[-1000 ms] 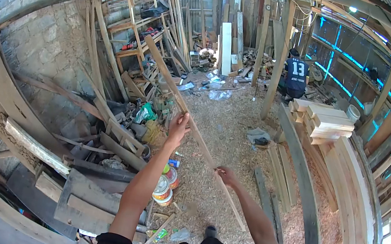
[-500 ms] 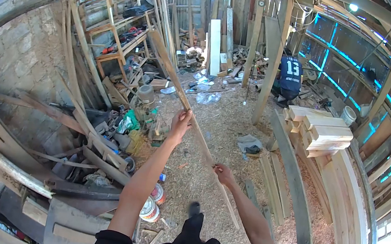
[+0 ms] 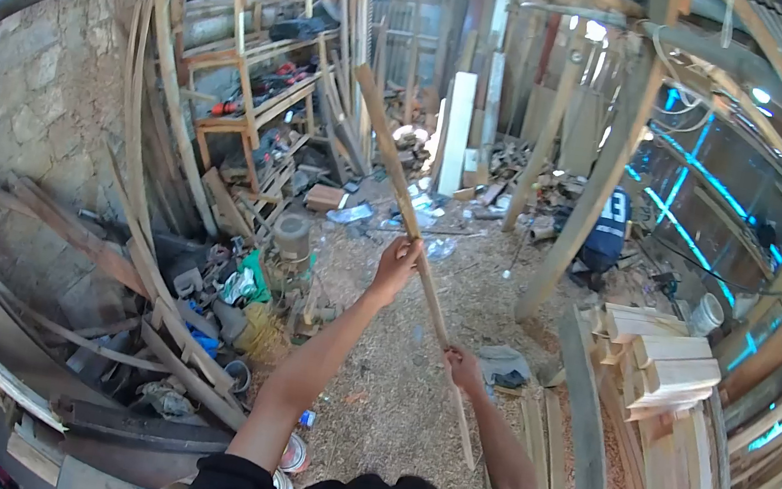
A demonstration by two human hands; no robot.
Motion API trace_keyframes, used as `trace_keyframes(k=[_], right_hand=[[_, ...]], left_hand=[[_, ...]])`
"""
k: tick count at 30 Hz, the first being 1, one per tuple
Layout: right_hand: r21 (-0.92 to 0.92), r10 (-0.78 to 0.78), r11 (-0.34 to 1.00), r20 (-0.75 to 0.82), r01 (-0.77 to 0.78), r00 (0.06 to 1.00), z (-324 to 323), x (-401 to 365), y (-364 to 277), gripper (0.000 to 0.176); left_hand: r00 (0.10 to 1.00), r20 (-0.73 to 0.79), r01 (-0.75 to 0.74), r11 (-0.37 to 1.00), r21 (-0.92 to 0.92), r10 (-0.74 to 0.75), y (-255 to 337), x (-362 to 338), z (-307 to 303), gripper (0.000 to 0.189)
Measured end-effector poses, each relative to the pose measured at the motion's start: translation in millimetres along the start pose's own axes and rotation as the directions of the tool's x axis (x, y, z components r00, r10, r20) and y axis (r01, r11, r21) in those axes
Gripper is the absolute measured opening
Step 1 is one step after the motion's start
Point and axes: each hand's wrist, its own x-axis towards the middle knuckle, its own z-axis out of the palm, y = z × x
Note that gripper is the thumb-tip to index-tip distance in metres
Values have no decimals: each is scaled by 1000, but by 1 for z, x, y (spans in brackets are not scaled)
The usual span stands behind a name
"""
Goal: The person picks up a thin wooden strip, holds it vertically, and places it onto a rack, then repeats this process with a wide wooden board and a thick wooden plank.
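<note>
A long, narrow wooden strip (image 3: 431, 294) slants across the middle of the view, its far end up to the left and its near end low over the floor. My left hand (image 3: 397, 264) grips it around the middle, fingers closed on the wood. Lower down, my right hand (image 3: 464, 368) is closed around the same strip. Both arms reach forward, and the strip is held above the ground.
Shavings cover the floor (image 3: 364, 423). Stacked timber blocks (image 3: 667, 362) lie on long boards at right, beside a wooden post (image 3: 598, 179). A person in a numbered shirt (image 3: 606, 226) crouches behind that post. Clutter, a bucket (image 3: 291, 235) and a wooden rack (image 3: 248, 82) stand left.
My view has shifted, so the room appears further down and the post further right. Both hands keep hold of the strip and appear slightly further right in view.
</note>
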Motion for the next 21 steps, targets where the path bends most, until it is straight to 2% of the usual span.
trace_keyframes(k=[1, 3, 5, 7, 11, 13, 17, 19, 20, 21], right_hand=[[7, 11, 1000, 28, -11, 1000, 5, 16, 3, 28], [-102, -63, 993, 20, 65, 998, 13, 48, 13, 28], [-129, -74, 988, 51, 80, 996, 23, 85, 23, 28], [-89, 17, 996, 125, -5, 992, 30, 117, 29, 28], [-77, 36, 997, 157, -24, 987, 36, 190, 43, 28], [51, -11, 999, 178, 2, 984, 36, 231, 59, 28], [-47, -44, 998, 159, 52, 986, 21, 331, 67, 27], [59, -62, 997, 218, 50, 974, 14, 374, 73, 28], [124, -24, 992, 251, -7, 968, 16, 401, 83, 32], [122, -22, 992, 267, -12, 963, 14, 422, 82, 32]], left_hand=[[1000, -23, 19, 1000, 7, -18, -10, 13, -8, 32], [999, 6, 42, 998, 38, -42, -25, 42, -21, 36], [997, -46, 66, 996, 65, -63, -37, 71, -31, 34], [992, -71, 111, 986, 125, -103, -49, 100, -38, 33], [976, -141, 187, 972, 144, -167, -80, 174, -40, 34], [974, -148, 194, 968, 156, -171, -96, 215, -36, 34], [987, -121, 122, 983, 136, -105, -131, 318, -34, 34], [985, -142, 114, 984, 138, -95, -133, 357, -28, 33], [984, -159, 106, 984, 146, -83, -131, 376, -27, 32], [982, -175, 99, 982, 158, -71, -130, 396, -29, 31]])
